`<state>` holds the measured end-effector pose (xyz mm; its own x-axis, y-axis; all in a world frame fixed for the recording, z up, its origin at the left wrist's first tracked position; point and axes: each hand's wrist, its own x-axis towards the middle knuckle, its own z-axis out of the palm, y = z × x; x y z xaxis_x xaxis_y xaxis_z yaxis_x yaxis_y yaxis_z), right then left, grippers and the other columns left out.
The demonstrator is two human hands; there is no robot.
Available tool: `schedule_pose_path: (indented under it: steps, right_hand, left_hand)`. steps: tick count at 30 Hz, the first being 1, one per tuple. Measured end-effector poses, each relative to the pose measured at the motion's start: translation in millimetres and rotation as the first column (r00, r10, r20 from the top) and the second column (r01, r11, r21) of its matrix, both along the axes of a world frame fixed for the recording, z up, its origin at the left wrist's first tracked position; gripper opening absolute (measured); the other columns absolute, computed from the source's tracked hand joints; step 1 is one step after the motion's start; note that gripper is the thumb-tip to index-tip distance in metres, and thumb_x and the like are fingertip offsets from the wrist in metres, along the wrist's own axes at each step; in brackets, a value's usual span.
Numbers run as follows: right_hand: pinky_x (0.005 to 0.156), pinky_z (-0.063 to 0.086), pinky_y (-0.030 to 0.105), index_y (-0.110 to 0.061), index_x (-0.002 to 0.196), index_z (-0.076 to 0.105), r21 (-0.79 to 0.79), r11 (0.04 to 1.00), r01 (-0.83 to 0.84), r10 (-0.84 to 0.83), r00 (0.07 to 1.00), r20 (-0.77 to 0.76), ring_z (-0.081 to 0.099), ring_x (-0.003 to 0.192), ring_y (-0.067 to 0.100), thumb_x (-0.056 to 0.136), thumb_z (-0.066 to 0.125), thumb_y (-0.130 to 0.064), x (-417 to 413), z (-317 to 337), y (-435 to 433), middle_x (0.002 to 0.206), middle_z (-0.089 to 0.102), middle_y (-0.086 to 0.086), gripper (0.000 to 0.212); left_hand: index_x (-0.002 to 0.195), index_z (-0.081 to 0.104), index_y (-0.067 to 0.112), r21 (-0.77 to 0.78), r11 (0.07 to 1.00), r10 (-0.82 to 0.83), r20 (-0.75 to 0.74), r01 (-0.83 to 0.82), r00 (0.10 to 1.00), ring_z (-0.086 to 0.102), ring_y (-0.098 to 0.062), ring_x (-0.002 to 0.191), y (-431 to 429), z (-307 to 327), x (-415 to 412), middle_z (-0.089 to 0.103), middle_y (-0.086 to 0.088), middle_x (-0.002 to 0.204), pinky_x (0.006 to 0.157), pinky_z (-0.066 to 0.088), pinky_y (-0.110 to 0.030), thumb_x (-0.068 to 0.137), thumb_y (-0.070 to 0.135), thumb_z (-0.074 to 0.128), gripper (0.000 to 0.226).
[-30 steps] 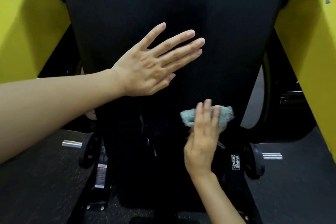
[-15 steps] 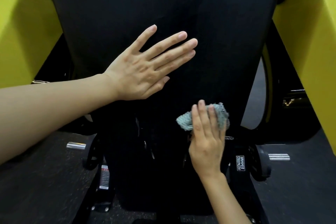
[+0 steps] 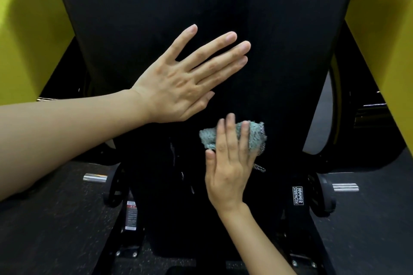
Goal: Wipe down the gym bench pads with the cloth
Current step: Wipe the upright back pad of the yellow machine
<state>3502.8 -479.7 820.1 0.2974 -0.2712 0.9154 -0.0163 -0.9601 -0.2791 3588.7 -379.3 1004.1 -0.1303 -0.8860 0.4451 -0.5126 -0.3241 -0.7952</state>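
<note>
A large black bench pad (image 3: 201, 6) fills the upper middle of the head view. My left hand (image 3: 185, 82) lies flat on the pad with its fingers spread, holding nothing. Just below it, my right hand (image 3: 230, 163) presses a crumpled grey-green cloth (image 3: 209, 138) against the pad's lower end. The fingers cover the middle of the cloth; its edges stick out on both sides.
Yellow machine frame parts rise at the left (image 3: 29, 29) and right (image 3: 384, 29). Below the pad is the black machine base with a Hammer Strength label (image 3: 298, 195), a warning sticker (image 3: 131, 215) and chrome pegs (image 3: 95, 178) over dark rubber flooring.
My right hand and the cloth have slid a little left and up along the pad's lower end. My left hand stays flat on the pad.
</note>
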Motion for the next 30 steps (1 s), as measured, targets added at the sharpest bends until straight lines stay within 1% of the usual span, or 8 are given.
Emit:
schedule_pose_path:
  steps: [4,8,10,12,17,22,26,30]
  right_hand:
    - [0.123,0.002,0.044,-0.018,0.152,0.026,-0.16,0.986,-0.041,0.032,0.998,-0.058,0.008,0.152,0.014,0.108,0.028,-0.03,1,-4,3,0.16,0.019,-0.009,0.046]
    - [0.123,0.01,0.043,-0.019,0.152,0.026,-0.228,0.972,-0.059,0.034,0.993,-0.113,0.014,0.151,0.011,0.108,0.031,-0.024,-16,-10,-25,0.159,0.023,-0.007,0.045]
    - [0.118,0.02,0.049,-0.019,0.153,0.025,-0.21,0.977,-0.041,0.015,0.992,-0.125,0.013,0.151,0.011,0.108,0.029,-0.024,-28,-15,-44,0.159,0.021,-0.008,0.045]
    - [0.114,0.025,0.055,-0.018,0.152,0.023,-0.178,0.984,-0.01,-0.012,0.992,-0.124,0.01,0.151,0.01,0.108,0.026,-0.024,-41,-16,-63,0.159,0.019,-0.009,0.045]
    - [0.119,0.021,0.056,-0.011,0.151,0.024,-0.064,0.998,0.0,-0.003,0.999,-0.037,0.008,0.152,0.016,0.109,0.022,-0.026,-46,-11,-73,0.164,0.008,-0.013,0.045]
    - [0.114,0.025,0.063,-0.006,0.151,0.024,0.124,0.99,-0.062,0.056,0.997,0.05,0.007,0.153,0.023,0.109,0.021,-0.028,-21,-13,-28,0.163,0.014,-0.004,0.048]
    - [0.115,0.025,0.06,-0.009,0.152,0.023,0.15,0.985,-0.082,0.072,0.995,0.073,0.007,0.153,0.022,0.109,0.021,-0.028,5,-12,19,0.165,0.007,-0.01,0.047]
    - [0.121,0.016,0.048,-0.023,0.158,0.012,0.034,0.995,-0.092,0.092,0.996,0.019,0.008,0.152,0.016,0.107,0.03,-0.023,26,-14,58,0.165,0.005,-0.012,0.053]
  left_hand:
    - [0.158,-0.001,0.013,-0.01,1.0,-0.002,0.005,0.002,1.0,0.002,-0.024,0.152,0,-1,0,0.002,-0.004,0.166,0.118,-0.006,-0.05,0.101,0.032,0.022,0.064]
    - [0.158,0.0,0.013,-0.015,1.0,-0.004,0.003,0.004,1.0,0.002,-0.023,0.152,0,-1,-1,0.002,-0.004,0.166,0.118,-0.007,-0.049,0.101,0.032,0.024,0.065]
    - [0.158,-0.001,0.013,-0.015,1.0,-0.003,-0.003,0.003,1.0,0.001,-0.023,0.152,0,-1,-2,0.001,-0.004,0.166,0.118,-0.008,-0.049,0.101,0.032,0.023,0.064]
    - [0.158,-0.001,0.013,-0.021,1.0,-0.004,-0.01,0.004,1.0,0.001,-0.023,0.152,1,-2,-2,0.0,-0.004,0.166,0.118,-0.008,-0.049,0.101,0.032,0.023,0.064]
    - [0.158,-0.003,0.014,-0.023,1.0,-0.007,-0.033,0.007,0.999,0.0,-0.022,0.152,0,-3,-3,0.0,-0.004,0.166,0.118,-0.009,-0.048,0.101,0.031,0.022,0.065]
    - [0.157,-0.006,0.013,0.001,1.0,0.004,-0.022,-0.004,1.0,-0.001,-0.023,0.152,1,-2,-5,-0.001,-0.004,0.166,0.118,-0.01,-0.049,0.101,0.033,0.021,0.066]
    - [0.157,-0.003,0.011,0.012,1.0,-0.02,0.016,0.02,1.0,0.005,-0.024,0.153,1,-3,-4,0.004,-0.006,0.166,0.118,-0.005,-0.05,0.101,0.034,0.022,0.065]
    - [0.157,-0.002,0.011,0.024,0.998,-0.049,0.009,0.049,0.999,0.006,-0.024,0.153,1,-1,-2,0.005,-0.005,0.166,0.118,-0.004,-0.05,0.102,0.032,0.021,0.063]
